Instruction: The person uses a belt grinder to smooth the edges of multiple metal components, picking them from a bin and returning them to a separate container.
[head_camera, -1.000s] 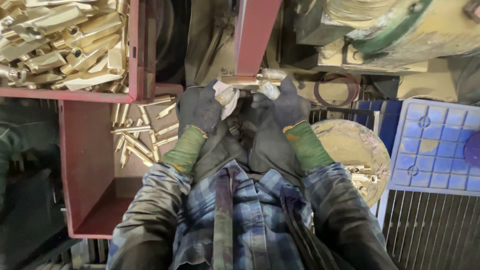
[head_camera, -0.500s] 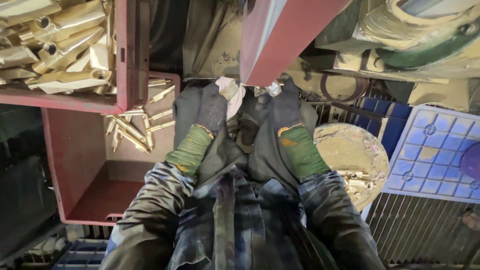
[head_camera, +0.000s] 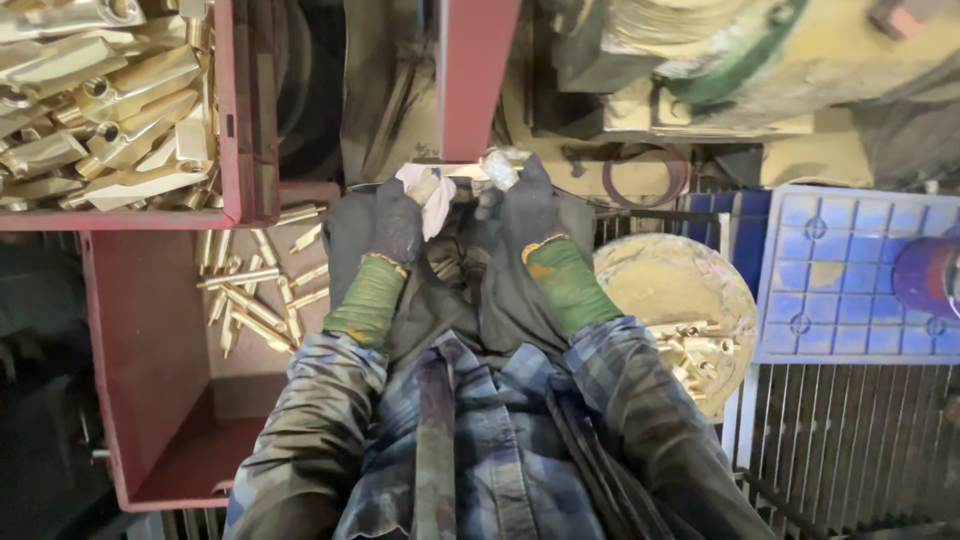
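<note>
Fingers (head_camera: 420, 190) hidden in gloves, brass piece (head_camera: 465, 172) half-covered, rag (head_camera: 432, 200) bunched

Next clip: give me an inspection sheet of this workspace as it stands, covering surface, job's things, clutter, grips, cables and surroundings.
Surface: no bench seen; hands work over the lap, below a red post.
Job's things: a brass piece held between both hands, with a pale rag.
Clutter: lower red bin with loose brass pieces; upper red bin heaped with larger brass parts; round dusty tray with small brass fittings.
Grips: left hand and right hand, both in dark gloves with green cuffs, closed on the brass piece.
Cables: nothing seen.
Surroundings: blue plastic crate, metal grating, grimy machine.
</note>
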